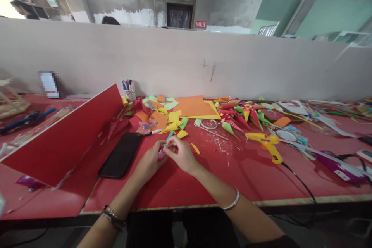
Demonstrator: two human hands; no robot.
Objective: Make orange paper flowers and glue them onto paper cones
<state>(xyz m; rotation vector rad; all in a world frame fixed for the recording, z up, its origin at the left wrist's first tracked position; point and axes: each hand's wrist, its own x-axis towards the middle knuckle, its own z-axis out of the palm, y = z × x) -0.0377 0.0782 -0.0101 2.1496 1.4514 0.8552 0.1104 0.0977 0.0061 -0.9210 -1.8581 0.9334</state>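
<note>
Close together over the red table (221, 178), my two hands work at one spot. My left hand (151, 159) has its fingers closed around a small pink piece (161, 154), most of it hidden by the fingers. With thumb and forefinger pinched, my right hand (183, 153) meets the left at the top of that piece; what the pinch holds is too small to make out. A teal stick-like thing (170, 136) pokes up just behind the fingertips, and I cannot tell which hand grips it. A black phone (120, 155) lies left of my left hand.
Behind the hands lie yellow paper scraps (173, 124) and orange sheets (190, 106). Folded paper cones (231, 116) pile up to the right, near a yellow glue gun (269, 145) with a trailing cord. A red board (78, 135) stands at left; a pale partition (162, 58) closes the back.
</note>
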